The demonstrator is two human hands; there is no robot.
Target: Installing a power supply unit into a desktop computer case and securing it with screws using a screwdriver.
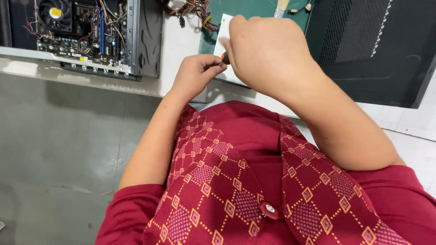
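My right hand (263, 52) is curled into a fist over a flat white-grey metal part (225, 22) lying on a green mat (254, 9). An orange and black tool handle (225, 57), probably a screwdriver, sticks out of that fist toward me. My left hand (196, 72) rests at the table edge, its fingers bent and its fingertips touching the end of the handle. The tool's tip and most of the metal part are hidden under my right hand.
An open computer case (91, 36) with fan, board and cables lies at the top left. A bundle of coloured wires (195, 9) sits behind the mat. A black perforated side panel (377, 50) lies at the right. The grey floor (54, 149) is below the table edge.
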